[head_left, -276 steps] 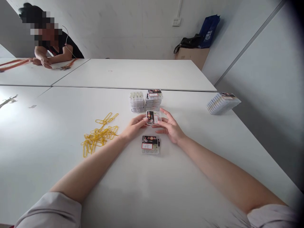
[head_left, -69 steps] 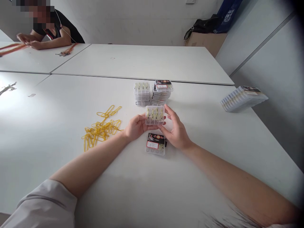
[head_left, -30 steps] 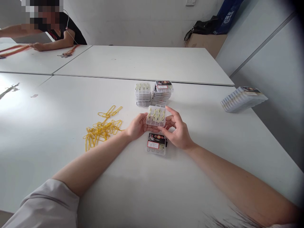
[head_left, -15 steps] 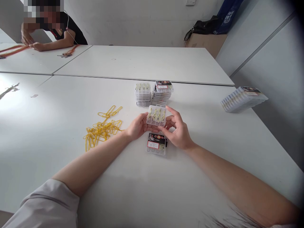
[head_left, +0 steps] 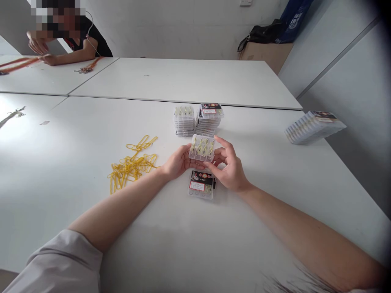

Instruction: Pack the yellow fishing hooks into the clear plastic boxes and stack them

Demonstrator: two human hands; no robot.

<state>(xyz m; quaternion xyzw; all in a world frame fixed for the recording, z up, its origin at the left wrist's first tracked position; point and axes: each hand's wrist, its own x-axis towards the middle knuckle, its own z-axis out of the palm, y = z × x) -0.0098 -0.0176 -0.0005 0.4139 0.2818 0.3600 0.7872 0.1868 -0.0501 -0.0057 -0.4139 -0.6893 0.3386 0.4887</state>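
Left hand (head_left: 179, 163) and right hand (head_left: 230, 169) gripped, from either side, one clear compartment box (head_left: 201, 148) over the bench (head_left: 165, 244). Nearer lay labelled boxes (head_left: 200, 185), overlapped; farther stood two box stacks (head_left: 184, 122), adjacent. At left, yellow loops (head_left: 130, 166), heaped; at far right, one further stack (head_left: 314, 127).

Clear, rectangular plastic case (head_left: 202, 148), apparently closed, shows pale yellow-green strands with small dark parts in side-by-side compartments, and is held slightly skewed, transparent face up, between left hand (head_left: 178, 163) and right hand (head_left: 229, 169).
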